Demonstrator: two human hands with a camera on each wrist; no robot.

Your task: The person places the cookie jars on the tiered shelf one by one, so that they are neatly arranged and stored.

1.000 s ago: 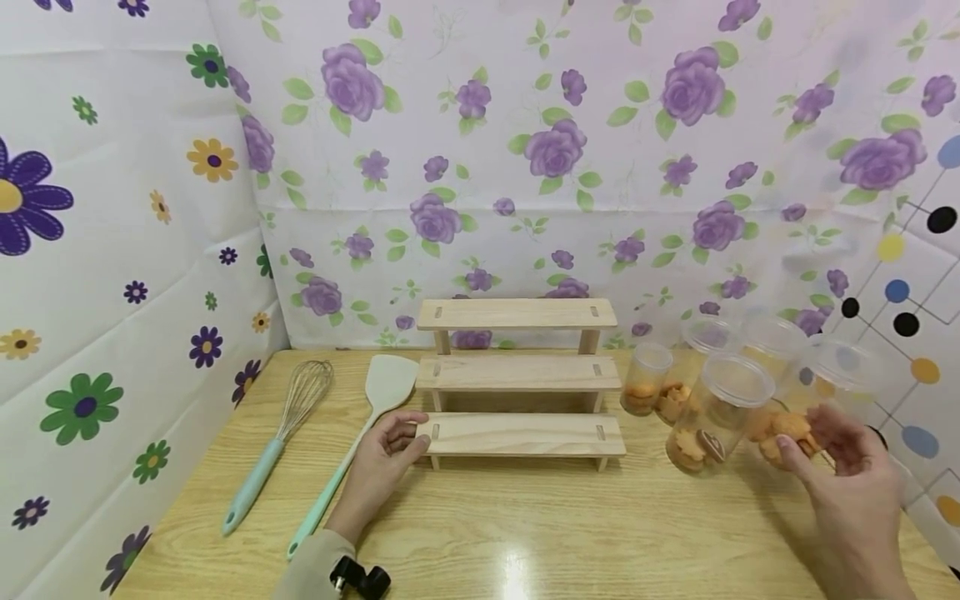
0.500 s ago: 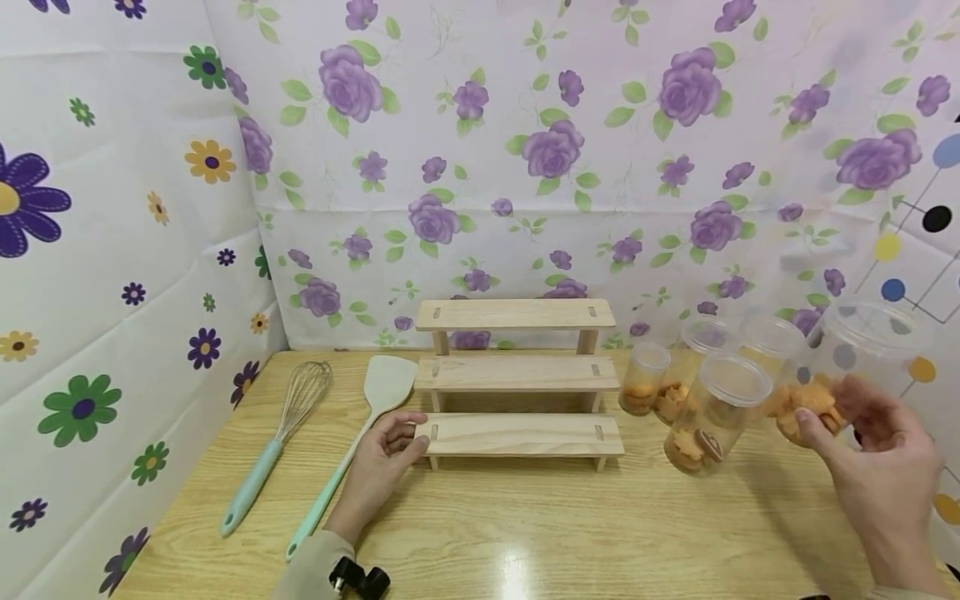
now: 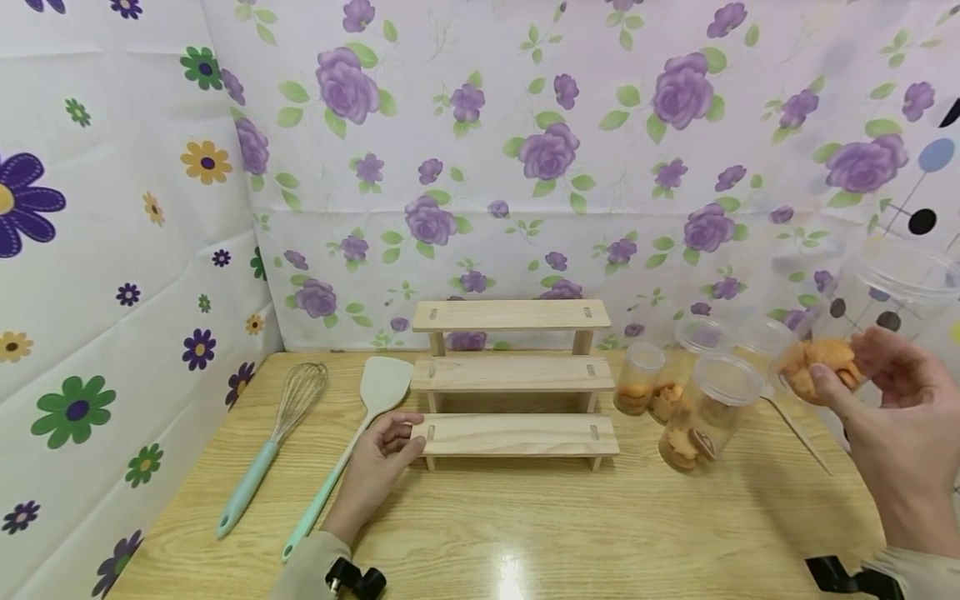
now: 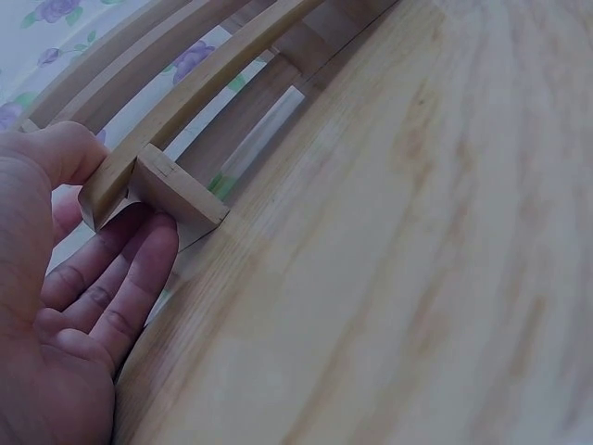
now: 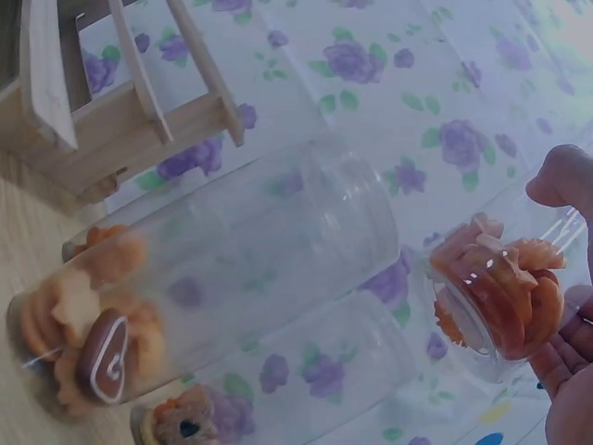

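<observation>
My left hand grips the left end of the lowest step of a three-tier wooden display stand. In the left wrist view the thumb lies over the step and the fingers reach beneath it. At the far right, my right hand holds a clear lidded jar of cookies up off the table, slightly tilted. The thumb and fingers wrap its lower part, as the right wrist view shows at the jar's base. Next to it stands another clear jar with a heart-shaped chocolate cookie among its cookies.
Several more clear jars stand behind, among them a small jar. A thin stick lies right of them. Left of the stand are a spatula and a whisk. Flowered cloth hangs behind the wooden table.
My right hand has lifted the cookie jar up and to the right, away from the other jars, uncovering the thin stick. The left hand keeps its grip on the stand.
</observation>
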